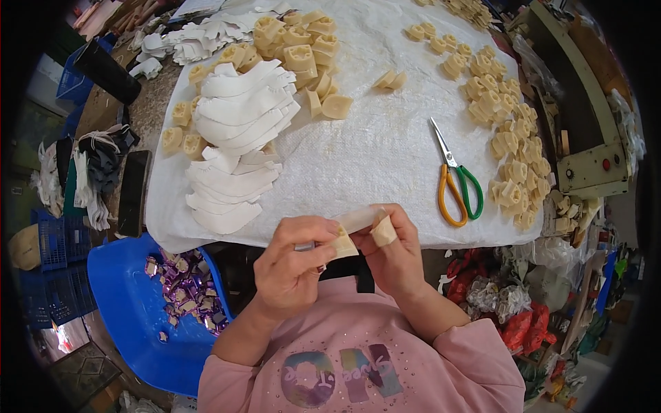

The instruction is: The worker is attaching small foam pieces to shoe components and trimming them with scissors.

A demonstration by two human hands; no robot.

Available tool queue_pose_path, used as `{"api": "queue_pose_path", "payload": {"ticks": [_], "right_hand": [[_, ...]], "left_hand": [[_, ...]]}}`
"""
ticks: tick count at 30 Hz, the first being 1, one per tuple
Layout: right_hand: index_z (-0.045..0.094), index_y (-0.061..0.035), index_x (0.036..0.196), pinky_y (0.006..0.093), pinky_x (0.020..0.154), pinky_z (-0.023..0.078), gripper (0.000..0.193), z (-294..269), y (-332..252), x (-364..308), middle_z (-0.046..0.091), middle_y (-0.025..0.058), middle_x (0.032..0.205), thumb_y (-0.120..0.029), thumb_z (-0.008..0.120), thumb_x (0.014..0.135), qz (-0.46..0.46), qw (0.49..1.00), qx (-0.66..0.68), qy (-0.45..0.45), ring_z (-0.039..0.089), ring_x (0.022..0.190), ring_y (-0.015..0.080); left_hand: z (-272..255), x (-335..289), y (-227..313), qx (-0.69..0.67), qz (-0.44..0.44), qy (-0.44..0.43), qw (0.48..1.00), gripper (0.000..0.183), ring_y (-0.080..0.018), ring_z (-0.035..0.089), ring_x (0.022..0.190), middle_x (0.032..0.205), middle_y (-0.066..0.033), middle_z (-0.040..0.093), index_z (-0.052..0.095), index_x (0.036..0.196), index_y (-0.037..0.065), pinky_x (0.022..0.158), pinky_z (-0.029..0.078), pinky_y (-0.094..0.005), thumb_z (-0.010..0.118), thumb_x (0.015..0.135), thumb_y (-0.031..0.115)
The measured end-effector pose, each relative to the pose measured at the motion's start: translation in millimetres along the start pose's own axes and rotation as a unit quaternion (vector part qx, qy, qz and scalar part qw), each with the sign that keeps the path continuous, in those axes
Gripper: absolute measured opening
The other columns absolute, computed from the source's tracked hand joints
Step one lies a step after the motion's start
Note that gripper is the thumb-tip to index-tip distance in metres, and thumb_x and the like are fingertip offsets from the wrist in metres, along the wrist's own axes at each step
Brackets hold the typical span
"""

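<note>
At the near edge of the cloth-covered table, my left hand (292,258) grips a small cream block (343,244) that looks like a shoe heel. A white strip (359,219) spans from it to my right hand (396,251), whose fingers pinch the strip's far end. Something beige, perhaps a finger cover (384,231), wraps the right thumb. Left of centre lie overlapping white cut strips (241,110), with more white pieces (227,189) nearer me. Beyond them rises a pile of cream heel-like blocks (299,48). Scissors (451,172) with orange and green handles rest to the right.
Rows of cream blocks (513,144) line the table's right side. A blue basin (120,296) with shiny purple pieces (189,296) stands at lower left. A black phone (134,193) and a black cylinder (107,69) sit on the left. Red bags (527,330) lie at lower right.
</note>
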State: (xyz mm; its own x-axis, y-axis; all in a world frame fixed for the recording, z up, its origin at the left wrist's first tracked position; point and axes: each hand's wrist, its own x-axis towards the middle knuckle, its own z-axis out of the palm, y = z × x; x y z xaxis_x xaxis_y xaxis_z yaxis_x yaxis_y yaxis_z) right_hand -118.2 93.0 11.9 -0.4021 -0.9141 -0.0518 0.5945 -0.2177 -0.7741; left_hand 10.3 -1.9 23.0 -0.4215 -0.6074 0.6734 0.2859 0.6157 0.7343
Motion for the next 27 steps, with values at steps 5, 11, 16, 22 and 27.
{"api": "queue_pose_path", "payload": {"ticks": [5,11,16,22,27], "right_hand": [[0.051,0.0047,0.11,0.0361,0.087,0.05,0.025,-4,-4,-9,0.06,0.0168,0.106,-0.016,0.045,0.096,0.004,0.996,-0.086,0.028,0.061,0.099,0.0245],[0.056,0.0073,0.108,0.0295,0.081,0.051,0.027,6,-7,-4,0.064,0.0156,0.1,-0.012,0.041,0.096,-0.016,0.981,-0.192,0.005,0.064,0.09,0.0194],[0.057,0.0044,0.106,0.0298,0.076,0.05,0.03,4,-14,3,0.066,0.0121,0.092,-0.02,0.043,0.096,-0.018,0.932,-0.362,-0.023,0.064,0.084,0.0194],[0.057,0.0021,0.108,0.0302,0.073,0.049,0.032,-21,-28,27,0.066,0.0098,0.093,-0.025,0.055,0.092,0.017,0.937,-0.332,-0.108,0.062,0.084,0.0163],[0.054,0.0022,0.11,0.0291,0.08,0.051,0.04,-25,-34,40,0.063,0.0103,0.098,-0.005,0.074,0.076,0.182,0.959,-0.133,-0.17,0.061,0.086,0.0149]], "left_hand": [[3,0,-1,0.089,0.031,-0.072,0.993,0.025,-0.0279,0.058,0.08,0.088,-0.0149,0.057,0.059,0.087,-0.003,0.065,0.049,-0.0338,0.062,0.065,-0.014],[9,2,-2,0.212,0.07,-0.096,0.97,0.025,-0.0246,0.053,0.07,0.088,-0.0142,0.057,0.059,0.087,-0.004,0.056,0.041,-0.0325,0.063,0.063,-0.011],[8,3,-2,0.228,0.033,-0.121,0.966,0.02,-0.0251,0.054,0.073,0.09,-0.016,0.057,0.057,0.089,-0.003,0.06,0.044,-0.0329,0.061,0.07,-0.011],[2,-5,-7,0.028,-0.142,-0.069,0.987,0.015,-0.0235,0.062,0.081,0.093,-0.0155,0.059,0.053,0.081,-0.001,0.07,0.051,-0.029,0.059,0.076,-0.014],[1,-5,-4,-0.041,-0.079,-0.146,0.985,0.015,-0.0268,0.063,0.089,0.094,-0.0156,0.059,0.05,0.08,0.001,0.075,0.051,-0.0332,0.057,0.081,-0.012]]}}
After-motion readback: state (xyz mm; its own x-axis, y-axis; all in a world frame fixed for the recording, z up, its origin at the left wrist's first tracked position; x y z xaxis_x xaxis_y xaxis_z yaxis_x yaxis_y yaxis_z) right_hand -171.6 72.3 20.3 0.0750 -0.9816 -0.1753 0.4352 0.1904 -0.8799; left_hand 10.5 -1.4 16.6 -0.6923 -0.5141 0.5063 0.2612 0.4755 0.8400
